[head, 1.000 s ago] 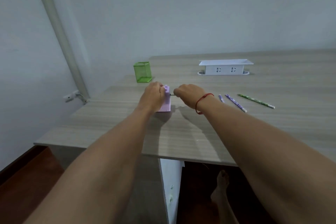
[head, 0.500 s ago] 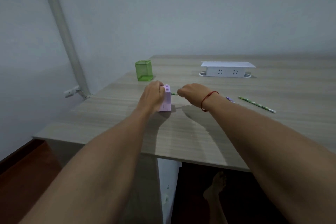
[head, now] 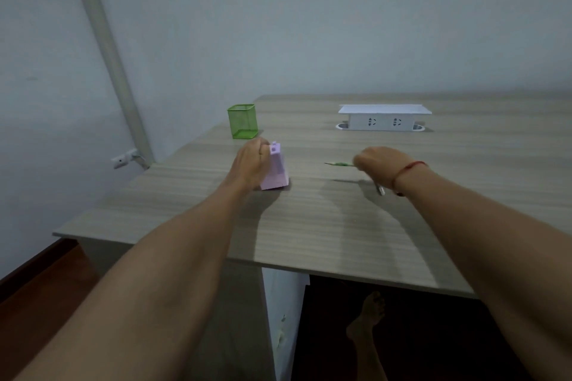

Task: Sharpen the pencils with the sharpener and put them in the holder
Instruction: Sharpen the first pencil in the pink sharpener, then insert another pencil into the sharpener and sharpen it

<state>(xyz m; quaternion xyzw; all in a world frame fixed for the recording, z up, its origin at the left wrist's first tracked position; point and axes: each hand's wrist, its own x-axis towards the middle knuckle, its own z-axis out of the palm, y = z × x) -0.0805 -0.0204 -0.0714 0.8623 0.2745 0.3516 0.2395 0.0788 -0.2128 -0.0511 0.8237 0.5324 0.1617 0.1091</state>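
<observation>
Right hand [head: 373,161] pinches the pencil [head: 339,164] clear of the sharpener [head: 275,168] my left hand [head: 250,164] grips, so I reckon it goes to the holder [head: 242,120] next.

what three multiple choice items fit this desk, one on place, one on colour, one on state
1. The pencil holder stands: A) beyond the left hand B) on the floor C) on a chair
2. The sharpener is: A) red B) black C) lilac
3. The green pencil in the right hand is: A) inside the sharpener B) clear of it C) in the holder
1 A, it sits farther back; 2 C, its body is pale purple; 3 B, bare table shows between them.
</observation>
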